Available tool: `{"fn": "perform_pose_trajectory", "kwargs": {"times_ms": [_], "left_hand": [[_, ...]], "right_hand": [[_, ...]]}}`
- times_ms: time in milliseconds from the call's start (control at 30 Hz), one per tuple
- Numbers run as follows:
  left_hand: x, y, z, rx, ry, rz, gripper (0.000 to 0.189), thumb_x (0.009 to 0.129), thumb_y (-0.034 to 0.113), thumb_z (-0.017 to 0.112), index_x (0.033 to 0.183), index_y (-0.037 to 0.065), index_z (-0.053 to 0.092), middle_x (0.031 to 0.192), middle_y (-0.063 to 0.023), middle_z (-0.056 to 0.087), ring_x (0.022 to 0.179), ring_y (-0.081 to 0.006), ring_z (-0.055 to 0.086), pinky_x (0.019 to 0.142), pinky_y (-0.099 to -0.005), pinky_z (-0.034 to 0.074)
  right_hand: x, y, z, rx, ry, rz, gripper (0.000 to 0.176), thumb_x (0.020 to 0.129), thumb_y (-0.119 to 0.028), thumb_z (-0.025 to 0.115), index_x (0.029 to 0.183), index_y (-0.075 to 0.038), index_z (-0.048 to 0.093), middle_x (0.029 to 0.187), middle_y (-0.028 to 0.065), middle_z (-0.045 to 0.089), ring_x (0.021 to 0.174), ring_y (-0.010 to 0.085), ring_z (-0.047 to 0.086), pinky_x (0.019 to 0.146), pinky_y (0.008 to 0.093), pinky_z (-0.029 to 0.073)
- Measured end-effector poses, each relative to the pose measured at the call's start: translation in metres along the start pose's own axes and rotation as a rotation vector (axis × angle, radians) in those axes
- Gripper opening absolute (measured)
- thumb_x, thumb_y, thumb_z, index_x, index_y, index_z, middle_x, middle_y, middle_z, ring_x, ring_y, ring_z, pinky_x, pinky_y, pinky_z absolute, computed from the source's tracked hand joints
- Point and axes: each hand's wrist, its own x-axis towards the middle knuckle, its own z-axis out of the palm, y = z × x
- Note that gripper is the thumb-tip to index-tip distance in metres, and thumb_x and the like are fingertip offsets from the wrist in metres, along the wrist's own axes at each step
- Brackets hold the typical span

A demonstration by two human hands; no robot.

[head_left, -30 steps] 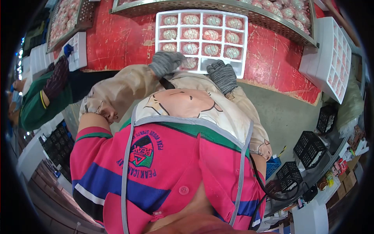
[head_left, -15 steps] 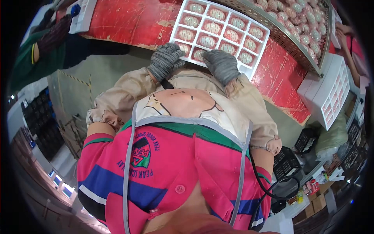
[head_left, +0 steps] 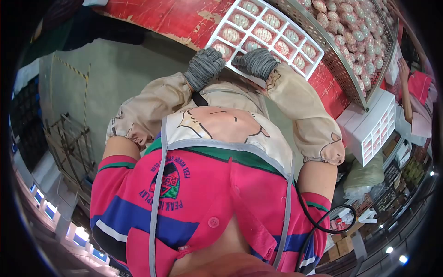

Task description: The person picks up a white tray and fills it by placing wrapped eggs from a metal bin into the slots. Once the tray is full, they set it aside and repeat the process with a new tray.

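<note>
A white divided tray [head_left: 308, 69] lies on the red table, its compartments holding round, pale pieces in clear, red-printed wrapping, such as this wrapped piece [head_left: 263, 34]. At the tray's near left corner, my left hand [head_left: 204, 69] in a grey knit glove has its fingers together and curled against the edge. My right hand [head_left: 258, 63], gloved the same way, lies over the near row with bent fingers. It covers some compartments there, and its fingertips are partly hidden, so what they hold, if anything, does not show.
A perforated metal bin [head_left: 339, 74] full of wrapped pieces stands beyond the tray to the right. White stacked trays [head_left: 369, 122] sit at the table's right end. Another person's arm [head_left: 406, 90] shows at far right; a dark-clothed person stands at upper left.
My right hand has shifted left along the tray's near side, closer to my left hand. The whole view has turned and shifted, and the tray appears more tilted.
</note>
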Motion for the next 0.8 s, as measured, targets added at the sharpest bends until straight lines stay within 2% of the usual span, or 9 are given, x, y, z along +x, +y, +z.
{"fn": "perform_pose_trajectory", "kwargs": {"times_ms": [33, 167, 300, 500, 633, 700, 733, 767, 800], "left_hand": [[-0.002, -0.001, 0.004, 0.021, 0.019, 0.012, 0.021, 0.066, 0.014, 0.064, 0.087, 0.011, 0.061, 0.092, -0.0063, 0.058, 0.09, -0.0259, 0.056, 0.076, -0.0396, 0.044], [-0.004, 0.0, 0.007, 0.043, 0.065, 0.003, 0.024, 0.063, 0.014, 0.063, 0.087, 0.011, 0.061, 0.092, -0.0058, 0.058, 0.09, -0.0256, 0.056, 0.076, -0.0392, 0.044], [-0.008, 0.0, 0.011, 0.057, 0.06, -0.009, 0.026, 0.063, 0.015, 0.063, 0.088, 0.01, 0.062, 0.093, -0.0065, 0.059, 0.091, -0.026, 0.056, 0.077, -0.039, 0.045], [-0.01, -0.002, 0.016, 0.087, 0.138, 0.018, 0.029, 0.063, 0.016, 0.062, 0.091, 0.009, 0.062, 0.096, -0.0092, 0.059, 0.093, -0.0276, 0.057, 0.08, -0.0405, 0.045], [-0.009, -0.001, 0.012, 0.053, 0.111, -0.02, 0.025, 0.066, 0.015, 0.06, 0.09, 0.009, 0.062, 0.096, -0.0099, 0.059, 0.092, -0.0275, 0.057, 0.08, -0.0407, 0.045], [-0.01, -0.001, 0.013, 0.045, 0.118, -0.034, 0.024, 0.067, 0.015, 0.059, 0.09, 0.009, 0.062, 0.096, -0.0098, 0.059, 0.092, -0.0272, 0.057, 0.08, -0.0408, 0.045], [-0.011, -0.001, 0.014, 0.061, 0.122, -0.025, 0.024, 0.068, 0.015, 0.058, 0.09, 0.008, 0.062, 0.096, -0.0095, 0.06, 0.092, -0.0271, 0.057, 0.08, -0.0407, 0.045], [-0.011, -0.001, 0.015, 0.076, 0.125, -0.018, 0.023, 0.068, 0.016, 0.058, 0.09, 0.008, 0.062, 0.096, -0.0091, 0.06, 0.093, -0.027, 0.057, 0.079, -0.0407, 0.045], [-0.01, -0.001, 0.013, 0.079, 0.136, -0.033, 0.023, 0.068, 0.016, 0.058, 0.09, 0.008, 0.062, 0.096, -0.0091, 0.06, 0.093, -0.027, 0.057, 0.079, -0.0407, 0.045]], "right_hand": [[0.004, 0.003, 0.005, -0.053, 0.052, -0.121, 0.026, 0.086, -0.033, 0.051, 0.101, -0.018, 0.065, 0.074, 0.0164, 0.063, 0.068, 0.0351, 0.063, 0.059, 0.0473, 0.047], [0.006, -0.007, -0.004, -0.161, -0.08, -0.106, 0.024, 0.084, -0.028, 0.049, 0.092, -0.011, 0.064, 0.072, 0.0169, 0.063, 0.064, 0.0338, 0.062, 0.055, 0.0462, 0.046], [0.007, -0.009, -0.004, -0.137, -0.03, -0.117, 0.016, 0.081, -0.02, 0.05, 0.084, -0.01, 0.063, 0.074, 0.013, 0.065, 0.065, 0.0302, 0.066, 0.052, 0.0453, 0.048], [0.005, -0.015, 0.01, -0.073, 0.051, -0.011, 0.023, 0.086, -0.03, 0.05, 0.089, -0.01, 0.061, 0.071, 0.0156, 0.063, 0.064, 0.0348, 0.062, 0.057, 0.0473, 0.046], [-0.004, -0.019, 0.018, 0.094, 0.255, 0.0, 0.026, 0.086, -0.035, 0.053, 0.09, -0.01, 0.06, 0.071, 0.0142, 0.063, 0.064, 0.035, 0.061, 0.058, 0.048, 0.046], [-0.003, -0.021, 0.028, 0.068, 0.282, 0.193, 0.028, 0.087, -0.037, 0.052, 0.089, -0.01, 0.061, 0.072, 0.0159, 0.063, 0.064, 0.0359, 0.061, 0.057, 0.0479, 0.046], [-0.007, -0.022, 0.032, 0.043, 0.384, 0.19, 0.021, 0.086, -0.03, 0.057, 0.088, -0.01, 0.062, 0.068, 0.0128, 0.063, 0.056, 0.028, 0.062, 0.053, 0.0405, 0.047], [-0.01, -0.02, 0.039, 0.033, 0.376, 0.176, 0.021, 0.086, -0.03, 0.057, 0.088, -0.01, 0.062, 0.068, 0.0128, 0.063, 0.056, 0.028, 0.062, 0.053, 0.0405, 0.047], [-0.014, -0.017, 0.045, 0.298, 0.56, 0.255, 0.017, 0.084, -0.026, 0.059, 0.084, -0.01, 0.062, 0.064, 0.0124, 0.062, 0.056, 0.0286, 0.061, 0.052, 0.0405, 0.047]]}}
